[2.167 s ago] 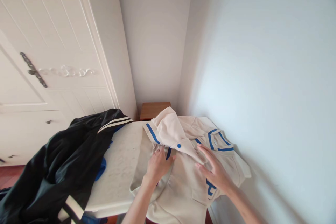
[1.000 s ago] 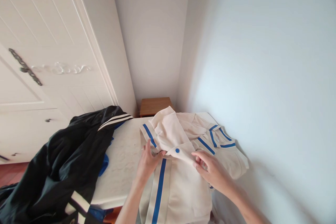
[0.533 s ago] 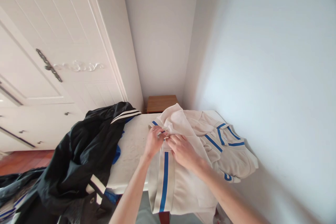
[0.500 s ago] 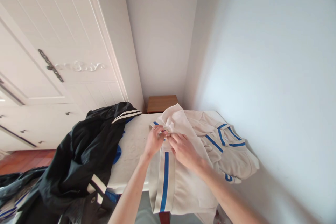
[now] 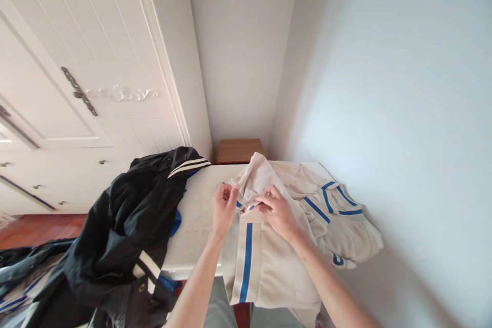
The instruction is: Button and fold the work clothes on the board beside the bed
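Observation:
A beige garment with a wide blue stripe (image 5: 247, 261) is spread in front of me on a white table (image 5: 196, 207), its lower part hanging over the front edge. My left hand (image 5: 226, 204) has thumb and fingers pinched together at a raised fold of the garment, near its upper left. Beside it, my right hand (image 5: 274, 210) is closed with curled fingers on the edge of the same cloth. The fingers partly hide the gripped edges. Right of the hands lies more beige clothing with blue trim (image 5: 342, 215).
A black jacket with white stripes (image 5: 134, 205) is heaped on the table's left side, with blue cloth (image 5: 176, 223) under it. A white wardrobe (image 5: 115, 61) stands to the left. Behind the table are a brown wooden surface (image 5: 240, 150) and a wall (image 5: 384, 87) on the right.
My hands have moved apart; before, their fingertips met at the garment. The left has risen slightly and the right has shifted right and up. A fold now stands up between them.

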The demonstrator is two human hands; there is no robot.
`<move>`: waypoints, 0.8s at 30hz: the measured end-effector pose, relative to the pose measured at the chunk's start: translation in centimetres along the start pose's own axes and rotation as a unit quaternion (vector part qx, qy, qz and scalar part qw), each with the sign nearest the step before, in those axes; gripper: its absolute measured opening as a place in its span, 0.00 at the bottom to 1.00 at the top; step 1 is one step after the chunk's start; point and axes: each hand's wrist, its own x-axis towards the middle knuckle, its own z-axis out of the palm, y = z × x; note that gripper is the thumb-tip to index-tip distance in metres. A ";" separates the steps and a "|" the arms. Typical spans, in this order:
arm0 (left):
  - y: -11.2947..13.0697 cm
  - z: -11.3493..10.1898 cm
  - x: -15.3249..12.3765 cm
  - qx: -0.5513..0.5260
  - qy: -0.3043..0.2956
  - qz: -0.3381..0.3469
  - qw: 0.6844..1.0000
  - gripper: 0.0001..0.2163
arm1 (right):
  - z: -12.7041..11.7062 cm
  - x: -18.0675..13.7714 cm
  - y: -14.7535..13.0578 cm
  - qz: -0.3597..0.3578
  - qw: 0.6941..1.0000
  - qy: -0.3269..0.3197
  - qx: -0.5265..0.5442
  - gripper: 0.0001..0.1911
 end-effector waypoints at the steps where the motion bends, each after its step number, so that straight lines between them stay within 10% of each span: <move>1: 0.3 -0.5 -0.7 0.010 -0.024 -0.004 1.000 0.20 | -0.1 -0.2 0.0 -0.010 0.999 0.009 0.030 0.08; 5: 1.2 -2.0 -2.8 -0.005 -0.165 -0.034 0.986 0.20 | -0.1 -0.8 -0.4 -0.043 0.994 0.048 0.090 0.10; 10: 0.2 -2.6 -3.1 -0.035 -0.183 0.046 0.981 0.18 | -0.3 -1.5 -0.9 -0.054 0.991 0.071 0.103 0.09; 16: -1.3 -2.4 -2.6 0.022 -0.138 0.227 0.964 0.10 | -0.4 -2.2 -1.2 -0.038 0.987 0.046 0.148 0.09; 24: -1.6 -0.8 -3.6 0.052 -0.099 0.200 0.973 0.10 | -0.6 -3.3 -1.9 0.014 0.979 -0.031 0.200 0.18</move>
